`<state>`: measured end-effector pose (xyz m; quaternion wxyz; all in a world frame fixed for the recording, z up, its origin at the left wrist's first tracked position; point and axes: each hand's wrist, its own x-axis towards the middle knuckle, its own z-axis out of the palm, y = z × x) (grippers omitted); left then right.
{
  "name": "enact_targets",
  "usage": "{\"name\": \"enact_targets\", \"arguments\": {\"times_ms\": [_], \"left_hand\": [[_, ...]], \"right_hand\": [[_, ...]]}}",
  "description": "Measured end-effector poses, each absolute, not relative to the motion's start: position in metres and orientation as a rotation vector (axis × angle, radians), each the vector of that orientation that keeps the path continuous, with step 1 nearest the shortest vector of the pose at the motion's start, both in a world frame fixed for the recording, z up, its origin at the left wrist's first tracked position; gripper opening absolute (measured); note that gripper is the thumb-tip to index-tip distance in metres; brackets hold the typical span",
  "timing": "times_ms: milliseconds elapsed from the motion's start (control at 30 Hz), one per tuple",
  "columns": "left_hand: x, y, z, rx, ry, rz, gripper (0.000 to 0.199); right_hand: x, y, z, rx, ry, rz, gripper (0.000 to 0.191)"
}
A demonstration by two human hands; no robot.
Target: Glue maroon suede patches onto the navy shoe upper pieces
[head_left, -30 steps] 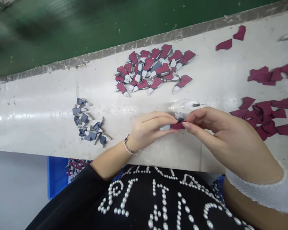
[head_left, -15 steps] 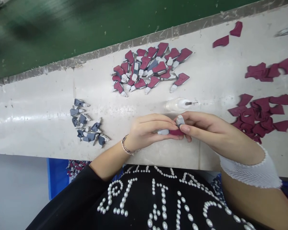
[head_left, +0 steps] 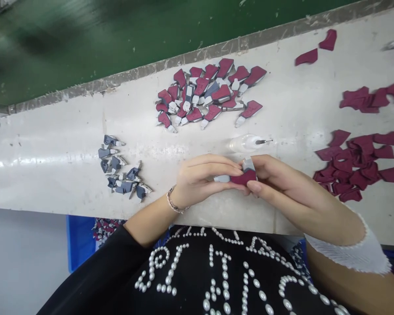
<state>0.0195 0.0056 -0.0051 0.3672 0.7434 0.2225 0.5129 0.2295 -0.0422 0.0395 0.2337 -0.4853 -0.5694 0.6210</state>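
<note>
Between my two hands, above the pale table's front part, is a small maroon and grey piece (head_left: 243,177) with a light grey tip on its left and a grey block on top. My left hand (head_left: 205,177) pinches it from the left, thumb below and fingers above. From the right, my right hand (head_left: 279,183) holds its right end between thumb and fingers. Just behind them lies a clear bottle (head_left: 244,143) with a thin dark nozzle pointing right. Farther back is a pile of maroon and grey pieces (head_left: 202,86).
Grey-blue pieces (head_left: 123,187) lie on the table's left part. Loose maroon parts (head_left: 361,151) are heaped at the right, with others behind. A blue bin (head_left: 77,245) of pieces stands below the front edge. A green surface (head_left: 118,35) borders the back.
My right hand has shifted slightly right and its thumb has moved down, showing more of the piece's maroon face. The whole view has shifted slightly.
</note>
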Motion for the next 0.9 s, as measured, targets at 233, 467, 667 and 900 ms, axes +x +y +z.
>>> {"name": "enact_targets", "arguments": {"times_ms": [233, 467, 667, 900], "left_hand": [[0.021, 0.002, -0.006, 1.879, 0.680, 1.156, 0.027], [0.017, -0.006, 0.004, 1.815, 0.816, 0.735, 0.019], [0.021, -0.012, 0.008, 1.764, 0.896, 0.803, 0.019], [0.019, -0.013, 0.001, 1.995, 0.696, 0.631, 0.016]], "right_hand": [[0.240, -0.039, 0.047, -1.402, -1.943, 1.344, 0.017], [0.241, -0.040, 0.052, -1.231, -2.454, 0.837, 0.025], [0.250, -0.036, 0.055, -1.147, -2.532, 0.847, 0.025], [0.246, -0.037, 0.055, -1.180, -2.568, 0.798, 0.032]]}}
